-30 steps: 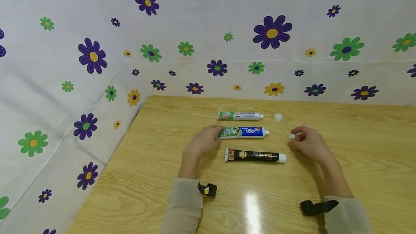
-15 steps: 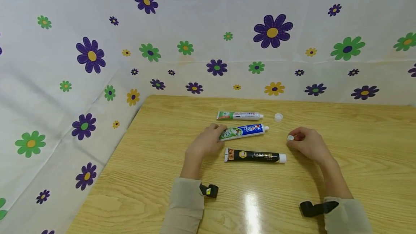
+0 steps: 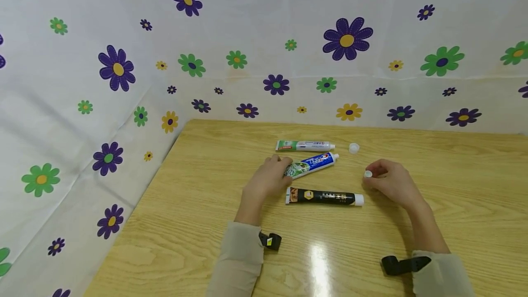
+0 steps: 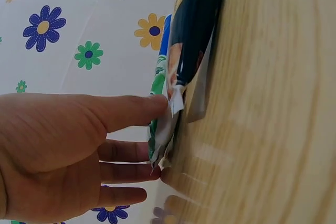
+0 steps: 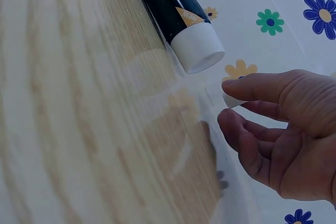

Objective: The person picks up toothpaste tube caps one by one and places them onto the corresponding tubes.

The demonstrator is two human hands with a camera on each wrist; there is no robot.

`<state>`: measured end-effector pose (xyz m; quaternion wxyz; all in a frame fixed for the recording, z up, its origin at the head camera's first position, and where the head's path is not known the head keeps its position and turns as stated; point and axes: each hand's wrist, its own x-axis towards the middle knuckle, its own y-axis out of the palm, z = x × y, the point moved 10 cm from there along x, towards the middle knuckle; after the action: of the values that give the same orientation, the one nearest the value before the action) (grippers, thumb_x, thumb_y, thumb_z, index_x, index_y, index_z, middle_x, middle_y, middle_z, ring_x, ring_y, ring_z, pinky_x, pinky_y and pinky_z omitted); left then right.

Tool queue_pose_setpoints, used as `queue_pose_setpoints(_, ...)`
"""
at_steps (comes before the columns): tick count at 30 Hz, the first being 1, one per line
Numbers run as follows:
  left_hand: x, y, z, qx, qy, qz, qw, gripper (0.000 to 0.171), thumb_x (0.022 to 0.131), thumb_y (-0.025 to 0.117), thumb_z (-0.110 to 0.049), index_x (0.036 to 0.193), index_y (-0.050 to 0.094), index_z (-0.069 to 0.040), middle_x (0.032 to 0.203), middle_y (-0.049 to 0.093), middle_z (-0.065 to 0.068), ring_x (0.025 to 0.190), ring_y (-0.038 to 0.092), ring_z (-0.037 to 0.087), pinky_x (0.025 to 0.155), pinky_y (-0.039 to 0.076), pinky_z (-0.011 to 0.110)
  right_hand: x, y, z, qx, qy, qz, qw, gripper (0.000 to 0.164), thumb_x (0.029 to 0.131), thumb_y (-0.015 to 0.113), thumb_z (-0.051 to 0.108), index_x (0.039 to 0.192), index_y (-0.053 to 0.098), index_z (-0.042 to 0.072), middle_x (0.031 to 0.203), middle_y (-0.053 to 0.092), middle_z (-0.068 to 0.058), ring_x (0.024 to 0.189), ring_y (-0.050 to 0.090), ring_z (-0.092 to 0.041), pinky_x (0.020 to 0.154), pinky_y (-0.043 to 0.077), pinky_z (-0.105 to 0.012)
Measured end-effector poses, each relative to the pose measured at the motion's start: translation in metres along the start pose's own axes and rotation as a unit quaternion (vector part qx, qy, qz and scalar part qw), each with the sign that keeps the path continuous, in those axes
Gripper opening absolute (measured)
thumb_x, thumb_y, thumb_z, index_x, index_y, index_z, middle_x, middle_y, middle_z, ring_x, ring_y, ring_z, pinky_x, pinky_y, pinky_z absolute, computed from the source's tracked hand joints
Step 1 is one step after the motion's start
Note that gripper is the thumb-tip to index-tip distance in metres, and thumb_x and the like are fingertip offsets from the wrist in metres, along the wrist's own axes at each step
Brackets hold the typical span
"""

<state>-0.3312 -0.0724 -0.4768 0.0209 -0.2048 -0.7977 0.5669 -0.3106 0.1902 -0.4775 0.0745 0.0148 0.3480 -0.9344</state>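
Note:
My left hand (image 3: 266, 181) holds the tail end of a blue and green toothpaste tube (image 3: 316, 162) between thumb and fingers. The tube lies at a slant, its uncapped white nozzle pointing right and a little away. In the left wrist view the thumb is on the near side of the tube's flat end (image 4: 164, 129). Over on the right, my right hand (image 3: 394, 186) pinches a small white cap (image 3: 368, 174) between thumb and fingers, just above the table. In the right wrist view the thumb partly hides the cap (image 5: 231, 101).
A black toothpaste tube (image 3: 323, 197) with its white cap on lies nearer me. Farther back rests a green and white toothpaste tube (image 3: 305, 145), uncapped, with a loose white cap (image 3: 354, 148) to its right. A flowered cloth (image 3: 305, 97) hangs behind the wooden table (image 3: 173, 223).
The blue and green tube has turned from nearly level to a slant, nozzle end swinging away from me, as my left hand moved slightly right. My right hand, still pinching the cap, shifted barely left.

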Motion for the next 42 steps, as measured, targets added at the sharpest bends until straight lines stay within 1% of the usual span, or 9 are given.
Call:
queue_pose_setpoints(6, 0.004, 0.003, -0.004, 0.028, 0.005, 0.002, 0.9996, 0.051, 0.100, 0.060, -0.027, 0.147, 0.046, -0.012, 0.144, 0.049, 0.013, 0.132, 0.045, 0.034, 0.108, 0.041, 0.049, -0.002, -0.004, 0.004, 0.008, -0.007, -0.012, 1.000, 0.033, 0.091, 0.070, 0.016, 0.116, 0.062, -0.004, 0.102, 0.064, -0.018, 0.077, 0.060, -0.021, 0.066, 0.049, -0.028)
queue_pose_setpoints(11, 0.004, 0.003, -0.010, 0.039, 0.013, 0.004, 0.9992, 0.052, 0.099, 0.063, -0.023, 0.147, 0.047, -0.011, 0.144, 0.050, 0.013, 0.130, 0.047, 0.035, 0.105, 0.043, 0.048, -0.005, -0.007, 0.008, 0.014, -0.023, -0.019, 0.999, 0.032, 0.092, 0.071, 0.017, 0.115, 0.063, -0.003, 0.099, 0.062, -0.016, 0.079, 0.059, -0.022, 0.063, 0.049, -0.026)
queue_pose_setpoints(16, 0.004, 0.004, -0.013, 0.024, 0.011, 0.011, 0.9996, 0.054, 0.096, 0.068, -0.024, 0.144, 0.049, -0.009, 0.134, 0.050, 0.017, 0.120, 0.048, 0.033, 0.099, 0.047, 0.045, -0.006, -0.009, 0.009, 0.020, -0.026, -0.025, 0.999, 0.032, 0.091, 0.072, 0.018, 0.114, 0.064, -0.003, 0.097, 0.061, -0.014, 0.082, 0.060, -0.024, 0.063, 0.049, -0.026)
queue_pose_setpoints(20, 0.004, 0.005, -0.013, 0.009, 0.006, 0.010, 0.9999, 0.054, 0.093, 0.072, -0.021, 0.140, 0.051, -0.007, 0.129, 0.048, 0.017, 0.116, 0.046, 0.031, 0.095, 0.049, 0.043, -0.007, -0.011, 0.009, 0.022, -0.025, -0.032, 0.999, 0.032, 0.091, 0.072, 0.019, 0.114, 0.064, -0.002, 0.103, 0.063, -0.017, 0.083, 0.060, -0.024, 0.063, 0.050, -0.027)
queue_pose_setpoints(27, 0.006, 0.005, -0.016, -0.006, 0.009, 0.004, 0.9999, 0.047, 0.090, 0.070, -0.006, 0.134, 0.052, -0.006, 0.125, 0.062, 0.012, 0.111, 0.061, 0.024, 0.093, 0.052, 0.039, -0.010, -0.021, 0.012, 0.029, -0.027, -0.060, 0.997, 0.032, 0.093, 0.070, 0.023, 0.114, 0.064, 0.000, 0.108, 0.064, -0.018, 0.079, 0.059, -0.022, 0.059, 0.049, -0.029)
queue_pose_setpoints(32, 0.006, 0.006, -0.018, -0.009, 0.020, 0.008, 0.9997, 0.047, 0.092, 0.067, -0.005, 0.136, 0.051, -0.007, 0.128, 0.063, 0.009, 0.112, 0.062, 0.024, 0.092, 0.053, 0.039, -0.012, -0.025, 0.016, 0.036, -0.043, -0.077, 0.995, 0.034, 0.093, 0.070, 0.024, 0.115, 0.065, -0.001, 0.104, 0.064, -0.016, 0.080, 0.058, -0.022, 0.058, 0.048, -0.027)
queue_pose_setpoints(35, 0.008, 0.009, -0.017, -0.028, 0.031, 0.012, 0.9990, 0.047, 0.093, 0.067, -0.007, 0.137, 0.051, -0.007, 0.130, 0.062, 0.009, 0.115, 0.061, 0.024, 0.096, 0.051, 0.039, -0.014, -0.027, 0.019, 0.039, -0.048, -0.082, 0.995, 0.034, 0.094, 0.069, 0.024, 0.117, 0.066, -0.001, 0.103, 0.063, -0.015, 0.078, 0.057, -0.021, 0.057, 0.048, -0.026)
queue_pose_setpoints(38, 0.010, 0.009, -0.016, -0.066, 0.048, 0.011, 0.9966, 0.048, 0.091, 0.068, -0.005, 0.137, 0.052, -0.006, 0.130, 0.062, 0.008, 0.114, 0.060, 0.022, 0.096, 0.050, 0.038, -0.015, -0.030, 0.022, 0.046, -0.053, -0.084, 0.994, 0.035, 0.095, 0.068, 0.025, 0.119, 0.066, -0.001, 0.102, 0.062, -0.015, 0.073, 0.057, -0.017, 0.056, 0.049, -0.025)
queue_pose_setpoints(42, 0.011, 0.004, -0.018, -0.129, 0.075, 0.003, 0.9887, 0.047, 0.090, 0.066, -0.001, 0.135, 0.054, -0.005, 0.128, 0.062, 0.008, 0.111, 0.058, 0.020, 0.097, 0.049, 0.036, -0.018, -0.035, 0.028, 0.046, -0.060, -0.088, 0.993, 0.037, 0.096, 0.067, 0.026, 0.121, 0.065, -0.002, 0.103, 0.062, -0.015, 0.074, 0.057, -0.015, 0.056, 0.050, -0.024)
